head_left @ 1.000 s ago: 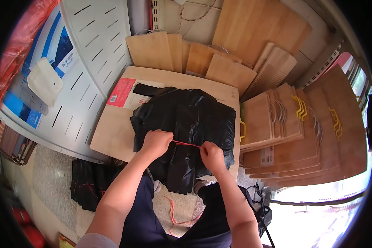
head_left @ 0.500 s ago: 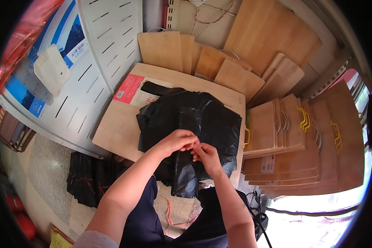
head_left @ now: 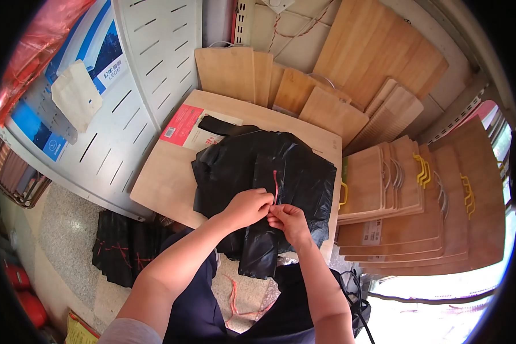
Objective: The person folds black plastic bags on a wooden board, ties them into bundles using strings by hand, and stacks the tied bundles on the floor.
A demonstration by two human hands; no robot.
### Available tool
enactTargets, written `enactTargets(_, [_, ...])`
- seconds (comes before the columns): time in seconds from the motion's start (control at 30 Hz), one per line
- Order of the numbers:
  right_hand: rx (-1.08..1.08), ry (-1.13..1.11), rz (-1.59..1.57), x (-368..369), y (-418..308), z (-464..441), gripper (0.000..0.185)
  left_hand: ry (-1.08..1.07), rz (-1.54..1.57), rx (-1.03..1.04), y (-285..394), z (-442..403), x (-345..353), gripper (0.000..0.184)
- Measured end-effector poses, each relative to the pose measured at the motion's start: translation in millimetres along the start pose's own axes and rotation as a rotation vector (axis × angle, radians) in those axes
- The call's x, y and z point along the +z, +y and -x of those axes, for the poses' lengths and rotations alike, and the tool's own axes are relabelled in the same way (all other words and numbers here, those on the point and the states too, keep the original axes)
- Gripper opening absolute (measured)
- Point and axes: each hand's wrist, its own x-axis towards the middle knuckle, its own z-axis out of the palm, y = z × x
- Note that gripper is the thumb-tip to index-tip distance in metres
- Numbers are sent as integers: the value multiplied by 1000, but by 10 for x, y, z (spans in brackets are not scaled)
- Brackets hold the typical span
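Observation:
Several black plastic bags (head_left: 298,166) lie heaped on a wooden board (head_left: 166,172) in front of me. Over the middle of the heap runs a folded black strip of bag (head_left: 258,252), its end hanging past the board's near edge. My left hand (head_left: 251,206) pinches a thin red plastic string (head_left: 276,182) above this strip, fingers closed. Close beside it, my right hand (head_left: 289,222) is closed too, its fingertips meeting the left ones at the string. One string end stretches away from my hands over the black plastic. The part between the fingers is hidden.
Wooden cutting boards (head_left: 384,178) with yellow and metal handles stand at the right, more (head_left: 223,71) behind. A white slotted metal panel (head_left: 155,57) rises at the left. Bundled black bags (head_left: 120,246) with red ties and loose red string (head_left: 233,298) lie below.
My hands have shifted slightly down towards me and remain close together. A length of red string now shows beyond the fingers, where earlier only a tiny bit was visible.

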Motion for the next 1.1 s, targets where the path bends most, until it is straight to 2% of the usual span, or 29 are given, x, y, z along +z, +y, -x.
enactTargets(0.07, [9, -7, 12, -27, -15, -6, 19, -7, -28, 8, 36, 14, 2, 3])
enactTargets(0.13, [34, -72, 52, -54, -50, -14, 19, 115, -35, 180, 35, 8, 21, 6])
enactTargets(0.23, [39, -170, 72, -105, -89, -26, 19, 99, -111, 287, 109, -10, 10, 10])
enactTargets(0.47, [9, -201, 193, -147, -96, -14, 21, 3, -125, 301, 99, -12, 9, 14])
enactTargets(0.53, [25, -206, 123, -164, -91, -22, 21, 129, -254, 315, 188, -15, -60, 16])
enactTargets(0.57, [24, -204, 121, -182, -78, -33, 21, 127, -254, 317, 176, -17, -30, 16])
enactTargets(0.67, [30, -259, 117, -218, -50, -56, 21, 107, -182, 349, 69, -15, 88, 14])
enactTargets(0.73, [48, -239, 136, -195, -54, -45, 19, -33, -24, 220, 0, 9, 63, 10])
enactTargets(0.77, [47, -239, 137, -163, -58, -35, 19, -32, -25, 221, -14, 19, 58, 10])
enactTargets(0.83, [-108, -106, 277, -42, -59, 19, 14, -34, -8, 107, 4, 43, 23, 8])
enactTargets(0.87, [-105, -106, 277, 16, -45, 54, 14, -35, -7, 105, -8, 53, 39, 8])
enactTargets(0.93, [-458, 104, 702, 125, 0, 105, 11, -21, 56, -12, -30, 64, 78, 8])
enactTargets(0.97, [-612, 163, 737, 175, 45, 96, 10, -22, 58, -16, -38, 66, 79, 8])
enactTargets(1.03, [-660, 175, 778, 172, 104, 64, 10, -50, 142, -137, -35, 51, 62, 9])
enactTargets(1.1, [-713, 188, 819, 189, 75, 86, 9, 5, 67, -69, -31, 60, 103, 9])
